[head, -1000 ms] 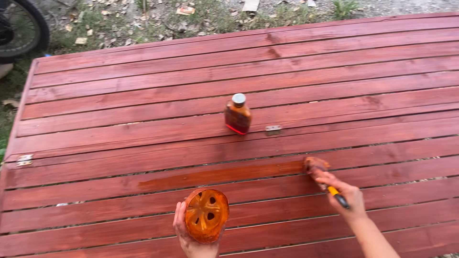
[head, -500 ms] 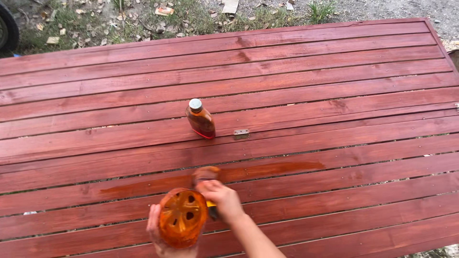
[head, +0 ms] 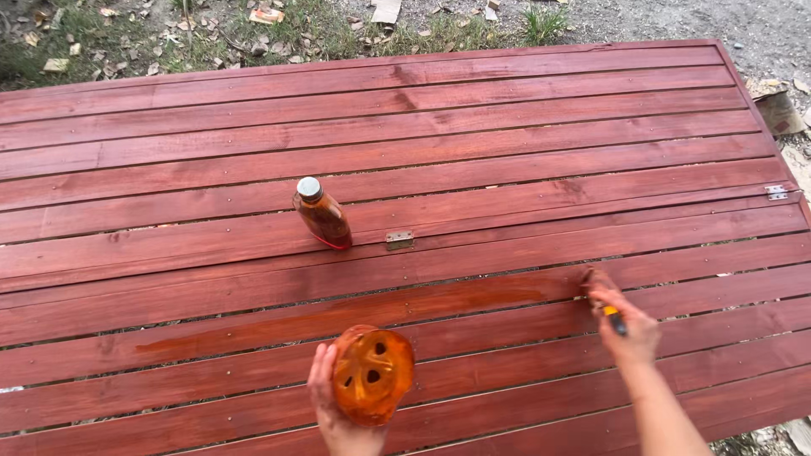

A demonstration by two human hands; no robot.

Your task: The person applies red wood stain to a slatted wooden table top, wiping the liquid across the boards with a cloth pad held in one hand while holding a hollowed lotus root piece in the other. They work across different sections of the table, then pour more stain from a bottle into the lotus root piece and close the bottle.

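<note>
My left hand point(head: 331, 407) grips an orange, stain-smeared container point(head: 372, 373) with holes in its top, held over the near planks. My right hand point(head: 629, 331) holds a paintbrush point(head: 598, 288) with a yellow and black handle; its bristles rest on a plank at the right end of a wet, brighter orange streak point(head: 363, 314). The streak runs along one red-brown plank of a large slatted wooden panel point(head: 507, 127). A capped bottle point(head: 322, 214) of brown liquid stands upright on the panel, beyond the streak.
A small metal hinge point(head: 400, 240) lies beside the bottle, and another hinge point(head: 775, 192) sits at the right edge. Grass, dry leaves and gravel surround the panel. A piece of cardboard point(head: 775, 108) lies off the far right corner.
My right hand swept the brush from beside the container out to the right along the plank. The view has shifted, so the bottle and container now sit further left of the brush.
</note>
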